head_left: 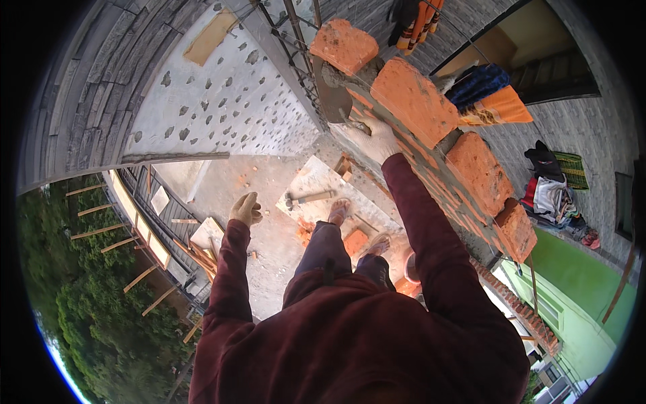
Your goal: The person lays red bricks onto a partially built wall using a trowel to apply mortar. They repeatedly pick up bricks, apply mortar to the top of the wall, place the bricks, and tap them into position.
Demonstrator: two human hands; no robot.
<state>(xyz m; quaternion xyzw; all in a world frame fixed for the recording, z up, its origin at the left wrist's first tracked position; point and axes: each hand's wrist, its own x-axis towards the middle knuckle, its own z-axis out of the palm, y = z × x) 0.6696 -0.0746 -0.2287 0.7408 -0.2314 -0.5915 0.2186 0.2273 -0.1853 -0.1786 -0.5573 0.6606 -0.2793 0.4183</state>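
Observation:
In a pale glove, my right hand (377,140) is closed around the handle of a trowel (332,95). The trowel's grey blade is against the far end of a brick wall, beside wet mortar (412,149). A row of orange bricks (413,101) stands along the top of this wall, with gaps between them. Another brick (344,46) sits at the far end, close to the blade. Off to the left, above the floor, hangs my gloved left hand (246,209), its fingers curled with nothing visible in them.
By my feet, a hammer (311,198) lies on a pale board (306,180); a loose brick (354,241) is nearby. Steel bars (291,47) rise beyond the wall's far end. At the left, a ledge with wooden strips (99,231) borders trees. Clothes (494,101) hang at the right.

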